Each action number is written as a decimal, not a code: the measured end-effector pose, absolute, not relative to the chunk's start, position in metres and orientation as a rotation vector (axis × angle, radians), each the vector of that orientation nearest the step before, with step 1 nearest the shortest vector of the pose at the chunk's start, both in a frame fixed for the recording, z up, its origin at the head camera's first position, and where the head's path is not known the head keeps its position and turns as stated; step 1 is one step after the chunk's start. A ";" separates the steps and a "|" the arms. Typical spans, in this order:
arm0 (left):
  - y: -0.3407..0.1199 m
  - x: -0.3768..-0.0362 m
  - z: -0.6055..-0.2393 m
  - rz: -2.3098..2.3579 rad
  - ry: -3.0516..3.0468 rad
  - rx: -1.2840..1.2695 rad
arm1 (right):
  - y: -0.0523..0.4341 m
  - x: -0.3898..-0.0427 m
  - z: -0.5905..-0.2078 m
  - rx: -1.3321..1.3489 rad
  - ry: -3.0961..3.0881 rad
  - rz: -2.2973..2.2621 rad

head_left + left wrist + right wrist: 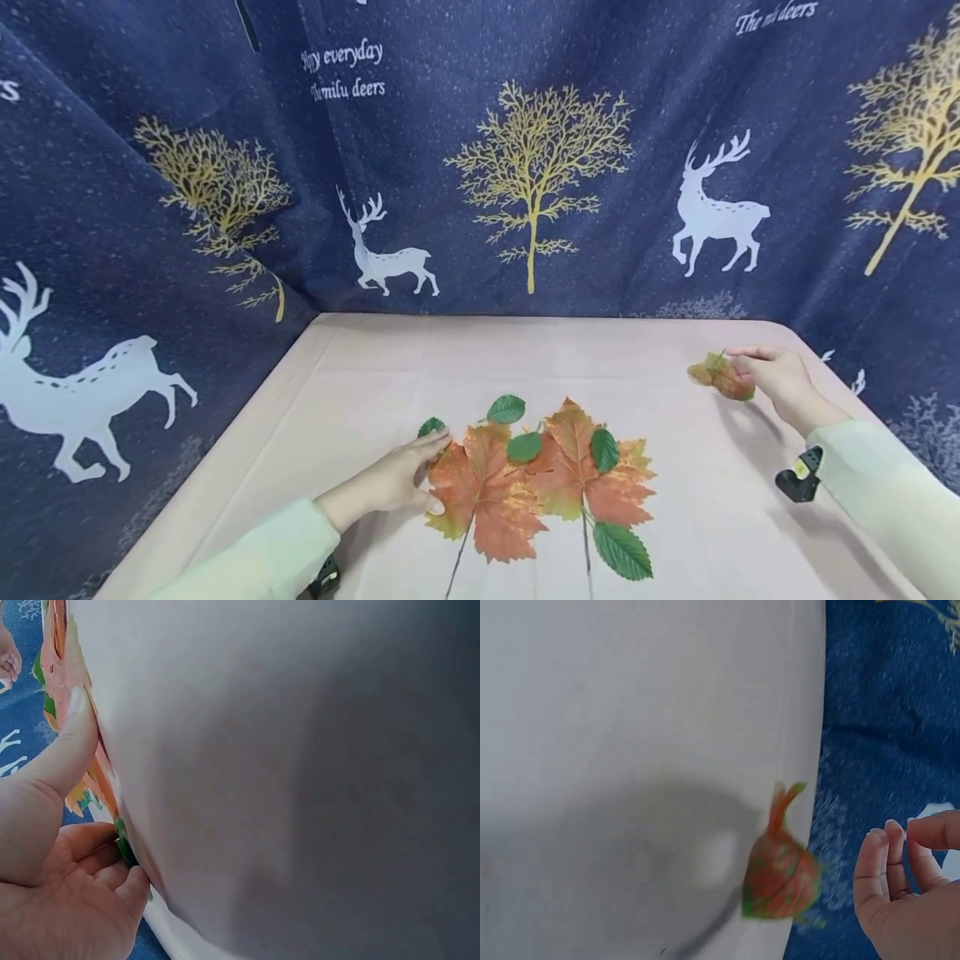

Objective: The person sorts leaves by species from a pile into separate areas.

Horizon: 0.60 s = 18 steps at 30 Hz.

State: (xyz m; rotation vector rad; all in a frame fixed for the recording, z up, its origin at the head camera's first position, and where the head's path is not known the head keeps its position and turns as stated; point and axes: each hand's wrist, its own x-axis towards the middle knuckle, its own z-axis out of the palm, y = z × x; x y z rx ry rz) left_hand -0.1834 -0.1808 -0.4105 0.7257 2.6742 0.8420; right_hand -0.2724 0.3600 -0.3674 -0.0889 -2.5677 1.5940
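In the head view my left hand (393, 479) rests at the edge of the left orange maple leaf (498, 508). Its thumb lies on that leaf, and its fingertips reach a small green leaf (431, 427), also seen in the left wrist view (124, 844). A second maple leaf (585, 467) lies to the right. At the table's far right, my right hand (780, 383) pinches a small orange-and-green leaf (731, 382) above the table. This leaf is blurred in the right wrist view (780, 877), where its contact with the fingertips is hidden.
Several green leaves lie around the maple leaves, one (622, 550) at the front right. The pale pink table (420, 358) has a blue curtain (465, 275) with deer and trees along its back and sides. Dark wrist cameras (798, 477) sit by the sleeves.
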 end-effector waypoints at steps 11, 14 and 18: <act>-0.177 -0.182 -0.410 0.802 2.706 0.687 | 0.314 -0.274 -0.353 -0.072 -2.547 1.890; -0.175 -0.181 -0.409 0.788 2.710 0.673 | 0.302 -0.273 -0.353 0.006 -2.566 1.882; -0.174 -0.180 -0.408 0.784 2.715 0.654 | 0.285 -0.273 -0.355 0.097 -2.592 1.815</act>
